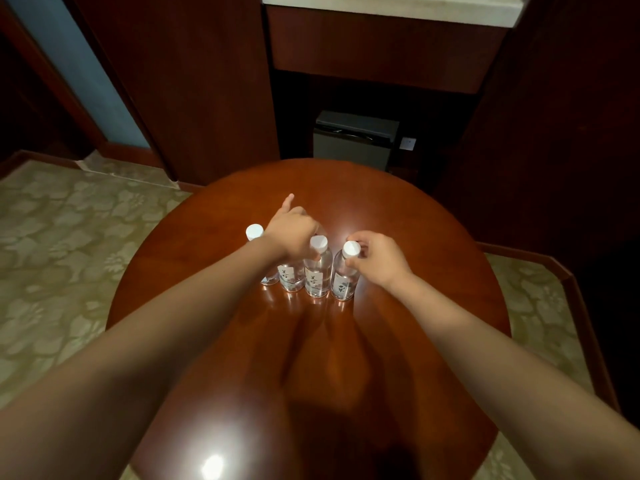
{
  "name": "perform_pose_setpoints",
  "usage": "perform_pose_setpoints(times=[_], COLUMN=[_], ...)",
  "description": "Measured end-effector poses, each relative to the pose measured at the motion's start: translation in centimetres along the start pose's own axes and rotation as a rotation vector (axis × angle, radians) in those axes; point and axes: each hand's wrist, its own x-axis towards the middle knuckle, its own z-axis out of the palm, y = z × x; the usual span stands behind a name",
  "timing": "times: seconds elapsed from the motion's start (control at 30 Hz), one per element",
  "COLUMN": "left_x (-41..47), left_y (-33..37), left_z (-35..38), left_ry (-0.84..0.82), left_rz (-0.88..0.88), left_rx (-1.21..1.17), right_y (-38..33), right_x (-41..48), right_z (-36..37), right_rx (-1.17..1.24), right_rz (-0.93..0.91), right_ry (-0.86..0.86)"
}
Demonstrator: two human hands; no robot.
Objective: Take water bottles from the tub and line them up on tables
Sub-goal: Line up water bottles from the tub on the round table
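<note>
Several clear water bottles with white caps and white labels stand upright in a close row on a round dark wooden table [398,216]. My left hand [291,230] covers and grips the top of the second bottle from the left [289,276], with its index finger sticking out straight. My right hand [381,261] pinches the cap of the rightmost bottle [346,278] between thumb and fingers. The leftmost bottle [255,232] and the third bottle [318,271] stand free. No tub is in view.
Beyond the table a grey waste bin [356,140] sits under a dark wooden counter [377,50]. A wall socket [407,144] is to the bin's right. Patterned carpet [59,244] lies on both sides of the table.
</note>
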Motion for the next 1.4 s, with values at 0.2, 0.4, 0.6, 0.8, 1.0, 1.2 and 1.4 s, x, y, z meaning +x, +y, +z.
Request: perform_pose_setpoints(times=[0.2, 0.4, 0.6, 0.8, 1.0, 1.2, 1.4], left_x=[-1.6, -5.4, -10.4, -13.7, -17.1, -20.7, -25.7], left_y=[0.8, 1.9, 4.2, 6.2, 8.1, 11.6, 15.6], left_z=[-0.2, 0.9, 3.6, 5.2, 6.2, 7.8, 7.6], left_ry=[0.014, 0.176, 0.287, 0.101, 0.006, -0.073, -0.038], left_rz=[-0.063, -0.146, -0.199, -0.302, -0.455, -0.643, -0.853], left_rx=[-0.1, -0.238, -0.314, -0.305, -0.282, -0.277, -0.344], right_y=[0.7, 1.5, 2.2, 2.6, 2.6, 3.0, 2.6], right_x=[-0.6, -3.9, -8.3, -11.1, -12.3, -13.0, -14.0], right_z=[0.1, -0.5, 0.4, 1.7, 2.5, 2.4, 2.7], right_rx=[0.052, -0.11, -0.288, -0.507, -0.641, -0.699, -0.718], right_rz=[0.009, -0.078, -0.088, -0.077, -0.127, -0.292, -0.508], right_ry=[-0.088, -0.001, -0.003, -0.098, -0.21, -0.353, -0.464])
